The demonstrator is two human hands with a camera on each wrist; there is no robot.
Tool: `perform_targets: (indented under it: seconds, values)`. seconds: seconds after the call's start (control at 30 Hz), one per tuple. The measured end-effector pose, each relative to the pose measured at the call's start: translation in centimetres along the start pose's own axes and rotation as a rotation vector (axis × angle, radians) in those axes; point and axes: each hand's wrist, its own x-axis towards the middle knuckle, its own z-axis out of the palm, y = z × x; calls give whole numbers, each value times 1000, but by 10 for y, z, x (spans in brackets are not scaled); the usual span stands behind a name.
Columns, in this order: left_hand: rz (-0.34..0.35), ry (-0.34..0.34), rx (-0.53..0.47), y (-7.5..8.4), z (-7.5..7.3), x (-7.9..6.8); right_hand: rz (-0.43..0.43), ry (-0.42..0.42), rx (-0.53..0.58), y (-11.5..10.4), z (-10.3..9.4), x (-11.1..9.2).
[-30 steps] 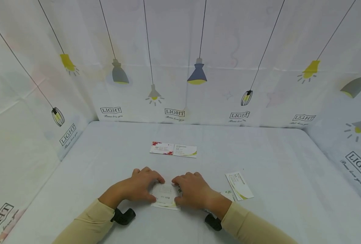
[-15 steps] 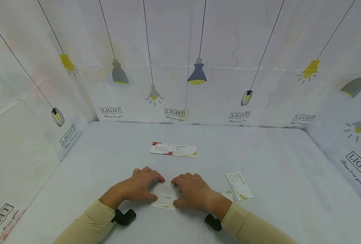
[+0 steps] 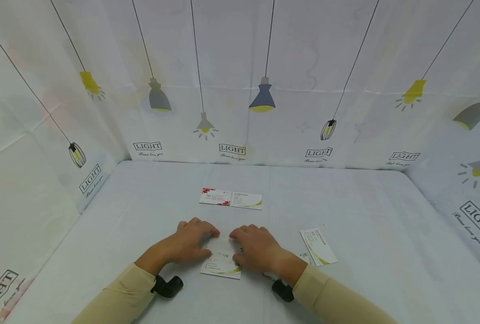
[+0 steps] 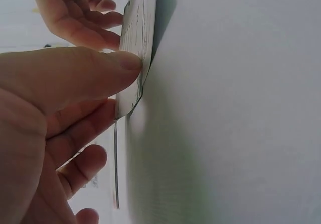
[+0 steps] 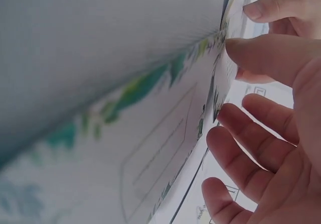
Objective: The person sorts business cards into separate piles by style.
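The upper card [image 3: 224,245] lay between the two hands, over the far part of the lower cards [image 3: 221,269], whose near strip with the yellow-green curve was bare. Whether it was one card or several could not be told. The left hand [image 3: 190,243] pinched it at one short side, thumb and forefinger at its edges, the other fingers loosely bent. The right hand [image 3: 259,249] pinched the opposite side likewise, its remaining fingers spread apart.

For a good hold, light and even pressure at both ends seemed best, since a squeeze could bow thin card; keeping it level and the fingertips off the lower cards should spare those a nudge.

Compared with a second earlier, the upper card and both hands had shifted slightly away from the person, uncovering more of the lower cards. Farther out on the desk [image 3: 155,184], the red-flowered card [image 3: 215,197] and its white neighbour [image 3: 246,200], and the overlapping white cards [image 3: 319,247] to the right, had stayed put.
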Motion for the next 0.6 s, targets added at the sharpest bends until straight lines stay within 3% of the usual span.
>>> perform_targets:
  seconds: [0.4,0.6]
  values:
    - [-70,96,58,-1,3,5,-28,24,25,0,1,1]
    - [-58,44,18,3,-1,2,-15,-44,108,-1,0,-2]
